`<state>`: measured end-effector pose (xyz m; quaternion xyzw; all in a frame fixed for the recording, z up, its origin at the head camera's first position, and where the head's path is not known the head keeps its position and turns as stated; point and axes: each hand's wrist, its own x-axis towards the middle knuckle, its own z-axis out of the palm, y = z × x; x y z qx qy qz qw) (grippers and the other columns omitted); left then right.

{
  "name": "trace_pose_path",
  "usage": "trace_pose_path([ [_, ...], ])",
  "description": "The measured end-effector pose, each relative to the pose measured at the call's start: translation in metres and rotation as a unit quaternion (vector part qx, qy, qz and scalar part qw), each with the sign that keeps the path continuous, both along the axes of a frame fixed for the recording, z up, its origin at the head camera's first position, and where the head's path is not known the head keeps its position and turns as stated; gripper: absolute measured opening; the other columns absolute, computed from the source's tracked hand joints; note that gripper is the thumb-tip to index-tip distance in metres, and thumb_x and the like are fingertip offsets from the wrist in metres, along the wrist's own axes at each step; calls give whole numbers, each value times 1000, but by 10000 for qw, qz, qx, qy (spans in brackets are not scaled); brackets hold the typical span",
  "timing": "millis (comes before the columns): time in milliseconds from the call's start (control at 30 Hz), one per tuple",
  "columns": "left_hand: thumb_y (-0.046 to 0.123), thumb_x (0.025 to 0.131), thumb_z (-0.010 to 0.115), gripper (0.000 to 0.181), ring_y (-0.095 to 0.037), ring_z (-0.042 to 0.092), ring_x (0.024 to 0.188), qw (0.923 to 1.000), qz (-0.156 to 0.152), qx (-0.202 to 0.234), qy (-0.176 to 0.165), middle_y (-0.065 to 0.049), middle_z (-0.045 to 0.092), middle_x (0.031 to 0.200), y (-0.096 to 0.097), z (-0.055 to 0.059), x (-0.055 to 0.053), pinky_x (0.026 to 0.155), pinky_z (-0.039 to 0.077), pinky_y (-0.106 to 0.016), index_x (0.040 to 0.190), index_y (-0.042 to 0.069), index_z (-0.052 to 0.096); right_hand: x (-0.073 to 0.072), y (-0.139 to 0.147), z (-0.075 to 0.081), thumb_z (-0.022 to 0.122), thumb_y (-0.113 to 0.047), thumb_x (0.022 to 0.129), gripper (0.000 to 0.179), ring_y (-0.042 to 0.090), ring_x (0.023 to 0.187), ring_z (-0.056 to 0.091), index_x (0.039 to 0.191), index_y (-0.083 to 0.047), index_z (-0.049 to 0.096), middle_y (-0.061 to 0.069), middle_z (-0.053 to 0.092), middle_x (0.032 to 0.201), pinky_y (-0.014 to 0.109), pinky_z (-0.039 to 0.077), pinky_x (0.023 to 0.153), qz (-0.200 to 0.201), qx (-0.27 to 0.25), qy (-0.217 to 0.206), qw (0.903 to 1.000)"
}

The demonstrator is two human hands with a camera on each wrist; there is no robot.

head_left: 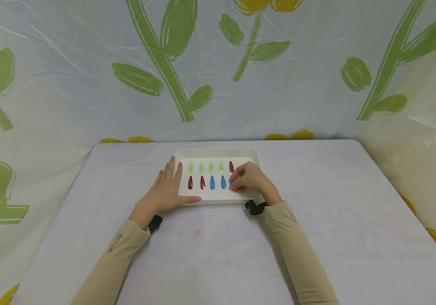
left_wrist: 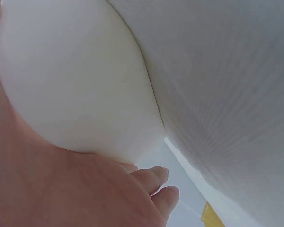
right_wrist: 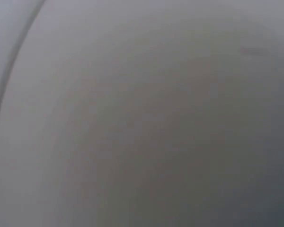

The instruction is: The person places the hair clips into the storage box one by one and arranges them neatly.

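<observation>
A shallow white tray [head_left: 218, 196] holds two rows of snap hair clips. Light green clips [head_left: 201, 168] fill most of the back row, which ends at the right with a red clip [head_left: 231, 166]. In the front row lie two red clips [head_left: 202, 182], then blue clips [head_left: 223, 182]. My right hand [head_left: 249, 177] pinches the blue clip [head_left: 231, 184] at the front row's right end, partly hidden by the fingers. Fingers spread, my left hand [head_left: 167, 190] rests along the tray's left edge, the thumb lying at the front rim. The right wrist view is blurred.
The tray stands near the back of a pale table [head_left: 202, 254]. Behind it hangs a curtain [head_left: 88, 84] printed with green leaves. Dark wrist cameras, left [head_left: 155, 223] and right [head_left: 255, 207], sit below the hands.
</observation>
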<state>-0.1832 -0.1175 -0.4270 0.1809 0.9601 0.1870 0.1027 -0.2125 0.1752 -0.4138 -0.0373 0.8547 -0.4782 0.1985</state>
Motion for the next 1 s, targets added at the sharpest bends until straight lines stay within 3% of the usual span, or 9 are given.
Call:
trace_pose_path([
  [1000, 89, 69, 58, 136, -36, -8, 151, 10000, -7, 31, 21, -15, -25, 161, -1, -1, 0, 119, 3, -55, 159, 4, 3, 0, -8, -4, 86, -1, 74, 18, 14, 53, 60, 86, -1, 72, 5, 61, 68, 25, 53, 52, -80, 459, 487, 9977],
])
